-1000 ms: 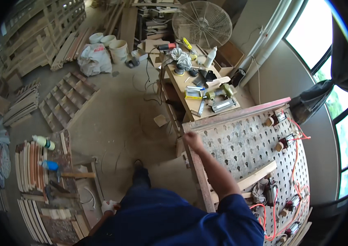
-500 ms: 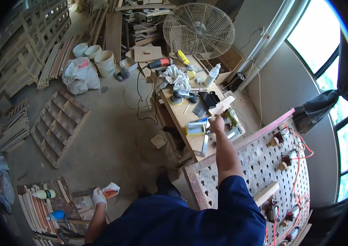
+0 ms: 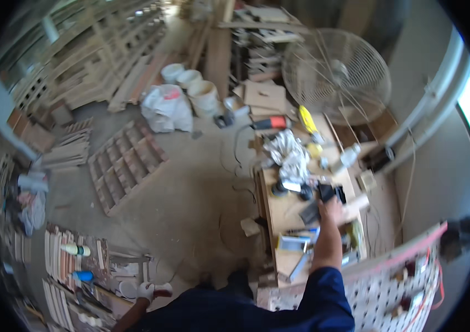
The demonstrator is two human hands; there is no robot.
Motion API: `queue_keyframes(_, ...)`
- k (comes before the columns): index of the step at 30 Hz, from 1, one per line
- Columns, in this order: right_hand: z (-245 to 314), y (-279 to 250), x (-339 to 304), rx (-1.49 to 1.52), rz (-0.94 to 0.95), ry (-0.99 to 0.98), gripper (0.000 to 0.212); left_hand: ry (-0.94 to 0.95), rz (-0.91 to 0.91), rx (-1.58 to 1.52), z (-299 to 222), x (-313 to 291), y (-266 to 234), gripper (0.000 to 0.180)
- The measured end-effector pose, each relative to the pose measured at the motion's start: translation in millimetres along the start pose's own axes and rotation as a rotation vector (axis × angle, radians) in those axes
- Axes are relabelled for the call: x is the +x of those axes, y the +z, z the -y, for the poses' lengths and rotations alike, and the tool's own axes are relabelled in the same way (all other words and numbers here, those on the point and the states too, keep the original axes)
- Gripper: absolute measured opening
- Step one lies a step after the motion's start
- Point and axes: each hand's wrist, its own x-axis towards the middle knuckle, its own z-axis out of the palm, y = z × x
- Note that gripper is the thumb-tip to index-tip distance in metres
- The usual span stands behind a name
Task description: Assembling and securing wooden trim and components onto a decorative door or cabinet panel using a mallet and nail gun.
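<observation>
My right hand reaches over the workbench, its fingertips at a small black box-like thing. Blur hides whether the fingers grip it. Just left of the hand lies a dark grey flat piece. Nearer me are a clear-faced case with a yellow-and-blue edge and a metal straight piece. At the lower left, my left hand, in a white glove, is closed on an orange-and-white cloth, held low near the stacked wood strips.
On the bench are a crumpled cloth, an orange-and-black power tool and a white bottle. A big fan stands behind. A perforated table is at the right. A wooden grid lies on the floor.
The view has swung, so the bench sits further right and lower. My right hand has gone from beside the clear-faced case to the black thing farther along the bench. The left hand keeps the cloth.
</observation>
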Motion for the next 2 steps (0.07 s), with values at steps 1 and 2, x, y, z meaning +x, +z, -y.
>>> queue_keyframes(1, 3, 1, 0, -0.067, -0.006, -0.007, 0.059, 0.005, 0.015, -0.001, -10, -3, 9, 0.024)
queue_keyframes(2, 27, -1, 20, -0.057, -0.041, -0.071, 0.059, 0.002, 0.047, 0.01, -20, -2, 18, 0.026)
